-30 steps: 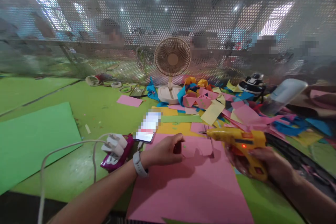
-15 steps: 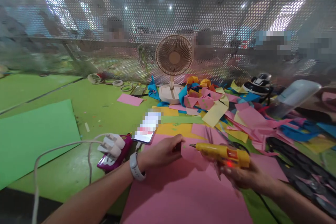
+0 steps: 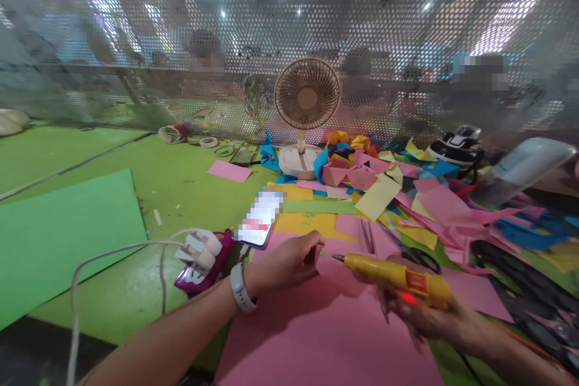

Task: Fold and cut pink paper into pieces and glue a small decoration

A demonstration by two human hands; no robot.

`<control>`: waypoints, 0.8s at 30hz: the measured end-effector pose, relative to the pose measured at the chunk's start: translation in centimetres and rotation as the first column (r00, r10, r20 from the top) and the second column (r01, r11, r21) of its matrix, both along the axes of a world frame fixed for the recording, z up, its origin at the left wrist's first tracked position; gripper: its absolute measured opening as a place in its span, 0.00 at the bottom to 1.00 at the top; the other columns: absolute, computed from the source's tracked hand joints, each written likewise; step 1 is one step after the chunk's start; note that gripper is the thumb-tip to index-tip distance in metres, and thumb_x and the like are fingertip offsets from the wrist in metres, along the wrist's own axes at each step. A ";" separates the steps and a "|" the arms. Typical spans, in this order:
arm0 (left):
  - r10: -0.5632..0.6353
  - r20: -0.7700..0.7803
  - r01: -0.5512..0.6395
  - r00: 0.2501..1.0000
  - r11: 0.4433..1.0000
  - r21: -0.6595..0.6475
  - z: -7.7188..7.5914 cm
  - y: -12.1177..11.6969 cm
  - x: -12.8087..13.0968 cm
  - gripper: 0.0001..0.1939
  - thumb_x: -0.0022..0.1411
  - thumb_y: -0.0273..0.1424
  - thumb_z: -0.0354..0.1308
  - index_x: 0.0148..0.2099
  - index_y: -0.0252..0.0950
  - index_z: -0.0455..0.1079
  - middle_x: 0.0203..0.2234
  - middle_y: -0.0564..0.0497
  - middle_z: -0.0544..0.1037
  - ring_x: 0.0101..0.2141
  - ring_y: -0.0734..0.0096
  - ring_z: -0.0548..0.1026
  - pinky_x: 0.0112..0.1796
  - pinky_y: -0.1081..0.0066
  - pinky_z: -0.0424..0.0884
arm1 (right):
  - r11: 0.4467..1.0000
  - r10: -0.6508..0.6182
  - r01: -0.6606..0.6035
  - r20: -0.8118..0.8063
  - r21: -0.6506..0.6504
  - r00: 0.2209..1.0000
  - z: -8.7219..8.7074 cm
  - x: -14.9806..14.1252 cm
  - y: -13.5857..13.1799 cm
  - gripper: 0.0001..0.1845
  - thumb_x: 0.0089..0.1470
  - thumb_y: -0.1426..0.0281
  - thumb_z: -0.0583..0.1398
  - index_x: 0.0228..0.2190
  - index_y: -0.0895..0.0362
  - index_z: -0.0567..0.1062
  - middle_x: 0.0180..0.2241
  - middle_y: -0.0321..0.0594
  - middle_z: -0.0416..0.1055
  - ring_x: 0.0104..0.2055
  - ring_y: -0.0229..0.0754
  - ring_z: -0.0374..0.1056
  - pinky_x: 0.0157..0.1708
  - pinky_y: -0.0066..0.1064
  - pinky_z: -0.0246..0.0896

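My right hand is wrapped round a yellow glue gun with a lit red light. The gun's metal nozzle points left toward my left hand, a small gap away. My left hand has its fingers curled and thumb pressed in; anything between the fingertips is hidden. It sits over a large pink paper sheet. A thin pointed metal tool shows under the glue gun beside my right fingers; whether they grip it I cannot tell. Black-handled scissors lie behind the glue gun.
A lit phone and a purple power strip with white plugs and cables lie left of the pink sheet. Green paper is farther left. A fan stands behind, paper scraps to its right. A perforated screen closes the back.
The glue gun and my right hand have shifted slightly right and down, away from my left fingertips. The pink paper seen at my left fingertips earlier is less distinct. The whole view has shifted slightly.
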State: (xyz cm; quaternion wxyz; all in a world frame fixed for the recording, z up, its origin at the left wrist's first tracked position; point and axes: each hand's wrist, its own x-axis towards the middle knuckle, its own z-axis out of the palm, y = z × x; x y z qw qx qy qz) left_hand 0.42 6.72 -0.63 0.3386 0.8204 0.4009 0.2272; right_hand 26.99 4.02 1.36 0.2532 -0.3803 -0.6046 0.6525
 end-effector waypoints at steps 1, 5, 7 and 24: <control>0.010 -0.009 -0.010 1.000 1.000 0.013 -0.2 0.0 0.0 0.12 0.51 0.20 0.53 0.37 0.38 0.56 0.24 0.59 0.60 0.23 0.77 0.58 0.25 0.77 0.54 | 1.000 0.003 -0.003 0.002 0.004 1.000 0.0 -0.1 0.0 0.17 0.48 0.57 0.64 0.36 0.55 0.72 0.27 0.36 0.68 0.19 0.30 0.61 0.17 0.21 0.61; 0.023 -0.026 -0.023 0.999 1.000 0.022 -0.5 0.1 0.1 0.11 0.55 0.22 0.52 0.41 0.37 0.58 0.27 0.56 0.66 0.26 0.75 0.63 0.27 0.77 0.57 | 1.000 0.014 -0.013 0.040 -0.010 0.999 0.1 -0.3 -0.1 0.18 0.48 0.57 0.63 0.39 0.54 0.73 0.27 0.36 0.67 0.22 0.34 0.62 0.18 0.22 0.62; 0.024 -0.038 -0.023 0.999 1.000 0.014 -0.4 0.0 0.1 0.11 0.56 0.24 0.53 0.42 0.36 0.58 0.29 0.54 0.68 0.27 0.74 0.65 0.28 0.76 0.59 | 1.000 0.025 -0.025 0.056 -0.003 0.998 -0.1 -0.3 -0.2 0.18 0.48 0.58 0.63 0.39 0.54 0.73 0.26 0.35 0.66 0.21 0.33 0.61 0.18 0.22 0.62; 0.060 -0.037 -0.059 0.997 0.998 0.030 -0.5 -0.3 0.1 0.10 0.54 0.28 0.56 0.39 0.36 0.59 0.25 0.55 0.67 0.23 0.76 0.62 0.23 0.77 0.56 | 0.992 -0.128 0.129 0.061 0.001 0.990 -2.6 0.2 -0.9 0.29 0.46 0.58 0.65 0.50 0.49 0.68 0.34 0.41 0.71 0.29 0.42 0.70 0.23 0.31 0.67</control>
